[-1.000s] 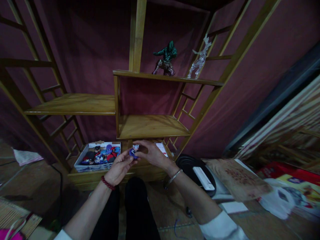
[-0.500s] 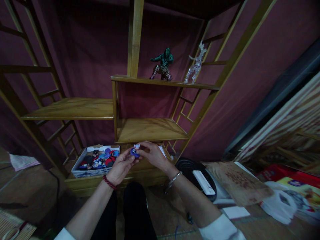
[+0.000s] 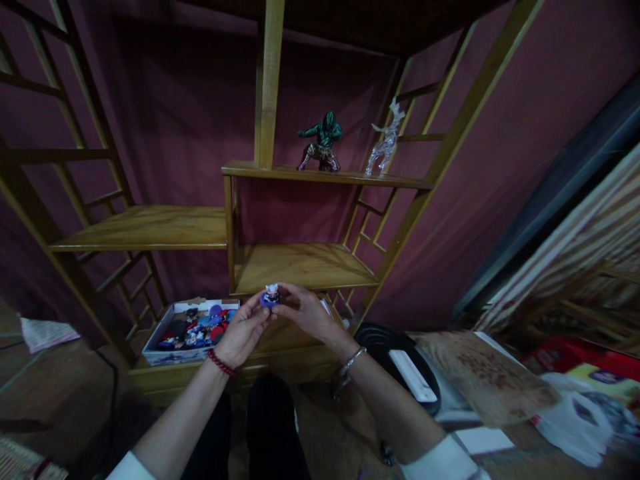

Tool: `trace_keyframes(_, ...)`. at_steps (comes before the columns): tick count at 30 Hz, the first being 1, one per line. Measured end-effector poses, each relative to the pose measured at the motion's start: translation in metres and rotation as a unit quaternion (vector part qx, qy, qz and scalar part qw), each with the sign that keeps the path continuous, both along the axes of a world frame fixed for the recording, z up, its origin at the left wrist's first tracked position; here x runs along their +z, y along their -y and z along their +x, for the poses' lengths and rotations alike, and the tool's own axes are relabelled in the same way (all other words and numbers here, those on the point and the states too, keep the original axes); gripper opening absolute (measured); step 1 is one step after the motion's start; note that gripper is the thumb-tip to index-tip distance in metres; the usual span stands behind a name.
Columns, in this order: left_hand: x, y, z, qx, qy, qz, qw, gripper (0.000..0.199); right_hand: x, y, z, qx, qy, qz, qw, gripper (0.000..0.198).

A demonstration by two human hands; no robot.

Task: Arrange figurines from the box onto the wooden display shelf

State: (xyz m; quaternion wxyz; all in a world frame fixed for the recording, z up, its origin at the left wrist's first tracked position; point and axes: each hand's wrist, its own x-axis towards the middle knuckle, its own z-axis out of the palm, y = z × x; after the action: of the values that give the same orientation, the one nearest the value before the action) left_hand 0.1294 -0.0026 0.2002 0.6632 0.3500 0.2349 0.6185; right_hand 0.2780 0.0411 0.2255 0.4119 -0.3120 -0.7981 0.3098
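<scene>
A small figurine (image 3: pixel 271 295) with a white head and a round purple base stands upright between my hands, in front of the lower shelf. My left hand (image 3: pixel 246 331) is closed on the base from the left, with a red bead bracelet at the wrist. From the right, the fingers of my right hand (image 3: pixel 306 313) grip the same figurine; a silver bangle circles that wrist. Left of my hands sits an open white box (image 3: pixel 187 353) holding several small red, blue and black figurines (image 3: pixel 200 328).
A wooden display rack (image 3: pixel 300 267) stands against a dark red wall. Its upper shelf carries a green crouching figure (image 3: pixel 323 143) and a clear deer figurine (image 3: pixel 385 143). On the right lie a white bar-shaped item (image 3: pixel 413 375), a brown patterned sheet (image 3: pixel 485 373) and a white plastic bag (image 3: pixel 575 417).
The figurine has been turned more upright between my fingers, so its head and base show more plainly. The rack appears slightly lower in view.
</scene>
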Motion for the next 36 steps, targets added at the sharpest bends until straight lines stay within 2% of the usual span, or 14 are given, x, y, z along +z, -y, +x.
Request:
trace_keyframes(11, 0.011, -0.010, 0.007, -0.005, -0.012, 0.001, 1.000, 0.036, 0.017, -0.001, 0.006, 0.011, 0.027, -0.001, 1.000, 0.035)
trace_keyframes(21, 0.017, -0.022, 0.010, -0.010, -0.026, 0.026, 0.999, 0.034, 0.016, -0.013, 0.005, -0.038, 0.025, 0.026, 0.999, 0.034)
trace_keyframes(31, 0.025, -0.034, 0.014, 0.071, -0.074, 0.002, 0.995, 0.033, 0.009, -0.032, 0.001, -0.043, 0.004, -0.001, 0.999, 0.030)
trace_keyframes(36, 0.019, -0.048, 0.015, 0.129, -0.135, 0.010, 0.982, 0.034, 0.006, -0.047, 0.001, -0.062, -0.002, 0.000, 0.998, 0.030)
